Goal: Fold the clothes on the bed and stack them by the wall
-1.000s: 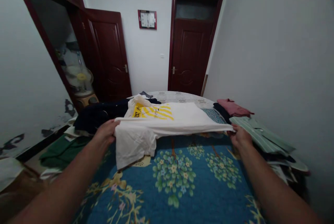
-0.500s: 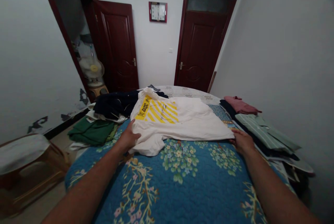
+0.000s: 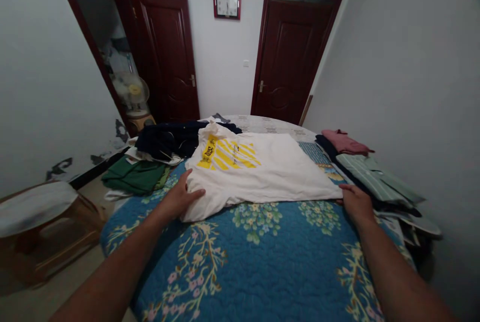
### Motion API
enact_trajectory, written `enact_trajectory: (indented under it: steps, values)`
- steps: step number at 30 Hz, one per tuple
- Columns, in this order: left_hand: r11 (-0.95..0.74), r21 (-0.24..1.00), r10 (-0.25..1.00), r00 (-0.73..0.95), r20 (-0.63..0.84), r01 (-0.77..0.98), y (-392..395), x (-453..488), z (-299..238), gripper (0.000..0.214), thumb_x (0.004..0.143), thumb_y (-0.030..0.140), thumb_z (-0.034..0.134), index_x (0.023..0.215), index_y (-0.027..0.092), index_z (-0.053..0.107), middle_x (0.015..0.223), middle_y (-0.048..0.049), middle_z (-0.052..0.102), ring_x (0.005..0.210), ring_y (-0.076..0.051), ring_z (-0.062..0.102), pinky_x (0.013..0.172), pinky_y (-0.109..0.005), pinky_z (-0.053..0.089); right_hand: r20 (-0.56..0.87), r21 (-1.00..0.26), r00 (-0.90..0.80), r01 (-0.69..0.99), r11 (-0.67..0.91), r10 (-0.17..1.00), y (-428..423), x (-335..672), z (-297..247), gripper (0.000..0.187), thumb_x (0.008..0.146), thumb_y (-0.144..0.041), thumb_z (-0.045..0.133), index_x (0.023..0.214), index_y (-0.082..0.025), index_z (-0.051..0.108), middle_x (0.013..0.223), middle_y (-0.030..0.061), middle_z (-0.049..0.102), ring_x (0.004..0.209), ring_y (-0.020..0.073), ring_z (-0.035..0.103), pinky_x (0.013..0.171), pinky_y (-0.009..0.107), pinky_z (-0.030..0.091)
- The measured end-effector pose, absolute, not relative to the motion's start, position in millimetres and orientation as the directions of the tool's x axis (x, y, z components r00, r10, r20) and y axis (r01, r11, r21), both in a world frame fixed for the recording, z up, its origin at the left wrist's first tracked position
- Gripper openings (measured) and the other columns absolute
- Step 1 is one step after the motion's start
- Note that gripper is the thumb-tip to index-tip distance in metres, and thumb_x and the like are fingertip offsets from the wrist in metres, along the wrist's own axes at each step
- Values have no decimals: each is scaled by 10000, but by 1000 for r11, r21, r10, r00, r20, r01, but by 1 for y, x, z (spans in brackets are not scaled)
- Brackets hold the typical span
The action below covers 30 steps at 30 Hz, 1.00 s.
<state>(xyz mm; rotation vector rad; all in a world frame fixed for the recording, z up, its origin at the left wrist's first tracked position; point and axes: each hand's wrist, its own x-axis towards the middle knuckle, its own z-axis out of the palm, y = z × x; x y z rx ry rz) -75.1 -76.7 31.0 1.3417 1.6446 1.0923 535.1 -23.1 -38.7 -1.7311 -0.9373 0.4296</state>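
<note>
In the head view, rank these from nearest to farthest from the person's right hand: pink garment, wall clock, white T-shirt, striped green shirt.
From the right hand:
1. White T-shirt: touching it, extending left.
2. Striped green shirt: on the right, just beyond.
3. Pink garment: also right, behind the striped green shirt.
4. Wall clock: on the far wall, between the doors.

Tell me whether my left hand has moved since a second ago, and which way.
Yes: your left hand has moved down, judged against the blossom branch printed on the quilt; it now appears closer to it.
</note>
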Motion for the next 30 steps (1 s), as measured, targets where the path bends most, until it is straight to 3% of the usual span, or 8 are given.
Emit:
enact_trajectory:
  steps: [3, 7, 11, 13, 16, 21, 25, 30]
  values:
    - [93, 878, 995, -74, -66, 470, -95, -71, 35, 977, 683, 395, 928, 1579, 196, 593, 988, -65, 783, 869, -280, 738, 717, -337, 578, 157, -856, 602, 478, -196, 783, -28, 529, -31, 558, 722, -321, 598, 1182, -99, 826, 678, 76, 762, 563, 248, 711, 570, 325, 510]
    - [223, 972, 974, 57, -219, -71, -105, -74, 51, 708, 752, 332, 882, 1422, 189, 703, 1191, -128, 801, 870, -247, 761, 691, -318, 607, 172, -845, 634, 488, -217, 754, -30, 525, -23, 597, 729, -323, 570, 1220, -96, 823, 646, 70, 739, 569, 260, 704, 595, 335, 494]
    - [139, 905, 950, -202, -236, -403, -86, -78, 44, 573, 780, 200, 794, 1345, 184, 699, 1230, -139, 802, 909, -241, 785, 759, -336, 654, 190, -814, 641, 527, -246, 743, -31, 524, -20, 573, 738, -319, 556, 1185, -98, 840, 673, 88, 742, 593, 259, 686, 638, 353, 494]
    - [132, 941, 924, -304, -230, -311, -75, -81, 30, 613, 743, 151, 769, 1351, 163, 688, 1173, -138, 809, 910, -253, 791, 783, -356, 665, 203, -785, 623, 565, -255, 756, -31, 524, -21, 570, 751, -317, 550, 1188, -97, 841, 702, 102, 753, 619, 261, 677, 666, 364, 497]
    - [98, 986, 959, -278, -57, 135, -71, -88, 9, 728, 728, 175, 770, 1447, 169, 661, 1261, -140, 783, 990, -278, 792, 898, -423, 665, 233, -742, 586, 623, -248, 776, -29, 527, -25, 575, 776, -328, 535, 1214, -108, 837, 754, 113, 767, 691, 281, 686, 706, 380, 503]
    - [-235, 502, 903, -5, 430, 832, -67, -99, -4, 528, 782, 228, 694, 1302, 191, 776, 1543, -188, 622, 1400, -384, 611, 1212, -583, 479, 235, -734, 570, 635, -241, 787, -24, 535, -35, 583, 792, -347, 534, 1249, -126, 820, 730, 89, 746, 726, 287, 697, 707, 373, 494]
    - [-371, 282, 861, 215, 460, 885, -58, -97, 4, 319, 827, 227, 578, 1066, 205, 788, 1298, -165, 765, 1354, -378, 634, 1205, -570, 459, 289, -712, 571, 665, -226, 768, -23, 535, -36, 585, 790, -352, 548, 1251, -111, 817, 757, 89, 744, 708, 269, 664, 753, 380, 513]
    - [-313, 381, 944, 240, 229, 870, -74, -81, 33, 378, 926, 369, 496, 1176, 191, 716, 915, -102, 773, 854, -296, 731, 846, -397, 556, 341, -713, 582, 672, -200, 739, -24, 531, -33, 570, 826, -341, 518, 1262, -115, 807, 923, 115, 774, 809, 272, 669, 858, 389, 537]
